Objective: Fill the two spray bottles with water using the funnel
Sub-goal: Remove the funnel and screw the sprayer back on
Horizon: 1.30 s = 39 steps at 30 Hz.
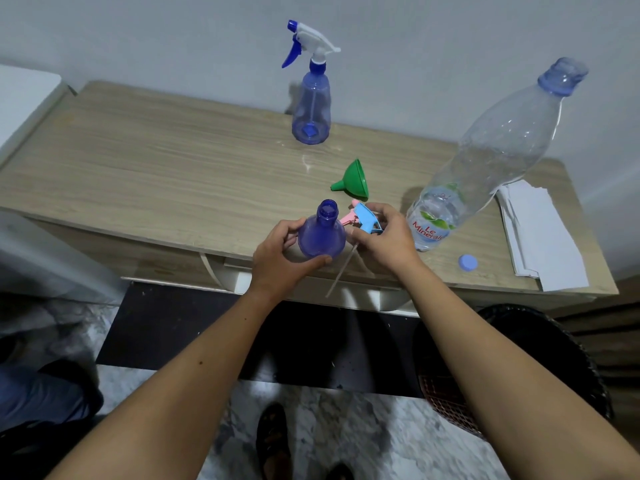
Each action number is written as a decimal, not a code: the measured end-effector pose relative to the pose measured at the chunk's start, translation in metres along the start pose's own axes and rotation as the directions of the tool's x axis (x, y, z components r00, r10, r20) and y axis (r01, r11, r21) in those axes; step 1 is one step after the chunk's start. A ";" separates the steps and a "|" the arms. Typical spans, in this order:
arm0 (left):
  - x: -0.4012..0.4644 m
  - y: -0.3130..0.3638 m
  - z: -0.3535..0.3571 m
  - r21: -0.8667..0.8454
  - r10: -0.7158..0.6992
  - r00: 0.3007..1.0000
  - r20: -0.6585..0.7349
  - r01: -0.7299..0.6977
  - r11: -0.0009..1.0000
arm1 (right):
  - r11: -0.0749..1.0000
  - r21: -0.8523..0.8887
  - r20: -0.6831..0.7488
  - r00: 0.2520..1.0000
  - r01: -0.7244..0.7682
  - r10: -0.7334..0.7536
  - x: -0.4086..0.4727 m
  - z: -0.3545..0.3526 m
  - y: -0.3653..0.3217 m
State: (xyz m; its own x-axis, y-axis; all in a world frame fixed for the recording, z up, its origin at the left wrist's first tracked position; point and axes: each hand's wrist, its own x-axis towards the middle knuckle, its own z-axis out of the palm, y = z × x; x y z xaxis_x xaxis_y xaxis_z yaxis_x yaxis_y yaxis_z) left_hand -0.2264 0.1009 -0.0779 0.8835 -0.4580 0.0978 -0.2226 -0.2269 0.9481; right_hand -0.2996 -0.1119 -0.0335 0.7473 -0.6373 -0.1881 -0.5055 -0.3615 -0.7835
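Note:
My left hand (277,258) grips a small blue spray bottle (322,233) with its neck open, held near the table's front edge. Just right of it, my right hand (388,237) holds the bottle's detached light-blue and pink spray head (363,220), its thin dip tube (341,271) hanging down past the edge. A green funnel (353,180) lies on its side on the wooden table (156,168), just behind my hands. A second blue spray bottle (311,109), its white and blue trigger head on, stands at the back. An uncapped water bottle (485,161) stands at the right, with water in its lower part.
The water bottle's blue cap (467,262) lies near the front edge at the right. Folded white paper (540,233) sits on the table's right end. A dark basket (519,368) stands on the floor under the right side. A wall runs behind the table.

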 end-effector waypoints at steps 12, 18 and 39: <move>-0.001 -0.002 0.002 -0.061 -0.023 1.000 -0.014 0.023 0.998 | 0.942 0.166 -0.068 0.957 0.291 -0.283 -0.018 -0.043 -0.048; -0.001 0.003 0.003 -0.083 -0.090 0.996 0.002 0.089 0.993 | 0.834 0.264 -0.174 0.874 0.485 -0.454 -0.035 -0.073 -0.103; 0.001 -0.004 0.004 -0.083 -0.036 0.999 0.007 0.036 0.996 | 0.808 0.083 0.037 0.809 0.583 -0.587 -0.035 -0.036 -0.111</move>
State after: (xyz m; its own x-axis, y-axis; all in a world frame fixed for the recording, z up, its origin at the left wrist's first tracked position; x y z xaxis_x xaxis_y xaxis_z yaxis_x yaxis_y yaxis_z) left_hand -0.2262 0.0981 -0.0832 0.8882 -0.4553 0.0619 -0.1557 -0.1714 0.9728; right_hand -0.2858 -0.0741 0.0815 0.9169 -0.2781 0.2863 0.0632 -0.6072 -0.7921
